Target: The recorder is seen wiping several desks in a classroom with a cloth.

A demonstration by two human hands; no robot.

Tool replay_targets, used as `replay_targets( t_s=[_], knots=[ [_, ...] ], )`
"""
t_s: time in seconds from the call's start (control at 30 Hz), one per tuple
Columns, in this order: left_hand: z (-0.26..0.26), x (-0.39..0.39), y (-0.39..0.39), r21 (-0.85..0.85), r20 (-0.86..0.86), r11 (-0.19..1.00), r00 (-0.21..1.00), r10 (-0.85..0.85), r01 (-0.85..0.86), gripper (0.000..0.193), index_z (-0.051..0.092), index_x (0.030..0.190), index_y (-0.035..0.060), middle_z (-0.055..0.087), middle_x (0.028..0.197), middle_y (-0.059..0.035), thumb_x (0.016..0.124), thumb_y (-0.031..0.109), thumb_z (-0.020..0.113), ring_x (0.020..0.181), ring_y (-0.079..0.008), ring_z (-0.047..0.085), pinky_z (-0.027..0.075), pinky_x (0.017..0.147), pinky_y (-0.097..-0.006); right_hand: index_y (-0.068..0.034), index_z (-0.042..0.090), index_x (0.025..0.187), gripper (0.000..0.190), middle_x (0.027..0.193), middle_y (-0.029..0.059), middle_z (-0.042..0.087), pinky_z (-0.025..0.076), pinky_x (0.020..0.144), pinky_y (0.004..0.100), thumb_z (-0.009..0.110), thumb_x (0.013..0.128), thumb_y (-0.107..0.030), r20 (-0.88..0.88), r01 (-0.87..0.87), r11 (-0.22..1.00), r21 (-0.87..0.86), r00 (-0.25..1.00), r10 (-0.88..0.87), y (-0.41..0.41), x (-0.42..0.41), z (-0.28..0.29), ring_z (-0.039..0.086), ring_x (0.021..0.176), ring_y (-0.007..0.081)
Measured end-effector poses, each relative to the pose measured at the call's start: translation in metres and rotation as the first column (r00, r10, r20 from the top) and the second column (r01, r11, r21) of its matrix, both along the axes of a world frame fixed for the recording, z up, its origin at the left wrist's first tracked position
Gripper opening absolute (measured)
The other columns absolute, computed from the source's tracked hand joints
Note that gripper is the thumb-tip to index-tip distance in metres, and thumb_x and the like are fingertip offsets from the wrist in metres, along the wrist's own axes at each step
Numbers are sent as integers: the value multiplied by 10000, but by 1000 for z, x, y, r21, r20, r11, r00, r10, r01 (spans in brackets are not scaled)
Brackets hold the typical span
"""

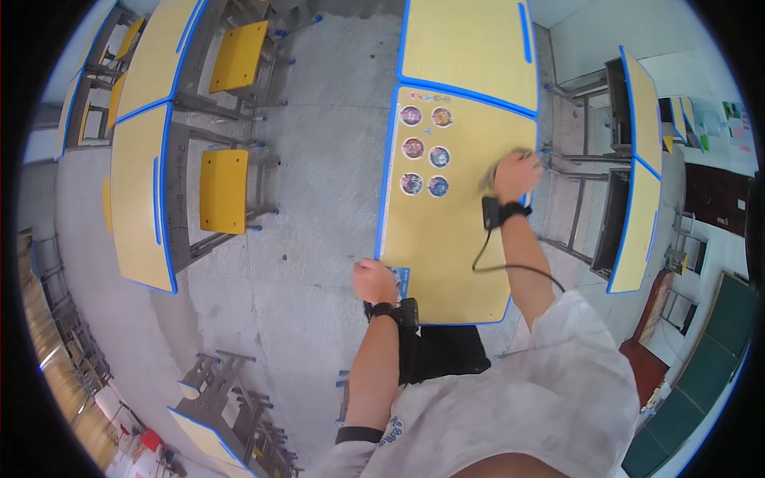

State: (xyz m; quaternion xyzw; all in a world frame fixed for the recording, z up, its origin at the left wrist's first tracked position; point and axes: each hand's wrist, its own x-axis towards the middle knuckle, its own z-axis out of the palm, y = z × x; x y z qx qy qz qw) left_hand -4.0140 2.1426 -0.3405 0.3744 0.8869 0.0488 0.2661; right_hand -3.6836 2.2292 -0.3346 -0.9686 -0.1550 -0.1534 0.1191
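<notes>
My right hand (517,174) presses on the right side of a yellow desk (460,239) with blue edging. Its fingers close on what looks like a grey cloth (489,179), blurred and mostly covered by the hand. Several round picture stickers (440,156) lie in two columns on the far left part of the desktop, with smaller ones above them. My left hand (375,281), fingers curled, is at the desk's near left edge, beside a blue printed card (401,281) that it partly hides. Whether the fingers grip the edge or the card cannot be seen.
Another yellow desk (466,48) adjoins the far end. Desks (140,197) and yellow chairs (224,191) stand across the grey floor (317,179) to the left. More desks (642,221) are on the right. A cable (496,269) runs from my right wrist device.
</notes>
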Motion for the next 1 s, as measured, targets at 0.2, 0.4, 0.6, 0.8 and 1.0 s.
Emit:
replay_targets(
  t_s=[0.2,0.4,0.6,0.8,1.0],
  knots=[
    [10,28,4,-3,-2,1000,1000,19,-19,404,644,884,3,668,879,-277,932,287,361,808,-497,617,467,693,-593,-127,591,1102,262,1074,111,600,462,801,448,608,862,-231,63,-431,901,-45,899,433,139,-49,-6,571,1015,309],
    [4,18,3,38,55,995,994,92,-94,421,637,896,-3,663,898,-281,934,300,347,819,-499,608,463,707,-585,-149,625,1085,288,1108,69,609,424,874,489,651,800,-180,63,-892,386,237,411,910,127,-93,-4,546,1079,297],
    [14,29,9,-51,74,989,987,143,-139,372,642,912,34,679,841,-240,937,278,363,736,-464,635,492,633,-563,-159,641,1132,305,1144,90,619,428,922,483,634,828,-135,108,-694,710,118,719,686,23,63,-13,558,1105,328],
    [2,22,0,-10,87,989,985,149,-148,354,630,866,35,673,805,-228,926,280,382,702,-463,628,480,600,-554,-115,632,1094,252,1114,106,629,436,908,484,628,849,-173,161,-423,905,52,898,411,8,42,-15,571,1072,321],
    [14,33,-1,26,-15,999,999,45,-45,383,638,927,28,682,908,-243,921,304,373,820,-478,626,477,715,-582,-108,641,1055,264,1065,104,617,443,828,468,615,792,-96,80,-769,621,151,635,768,107,-137,-13,566,1007,296]
  ],
)
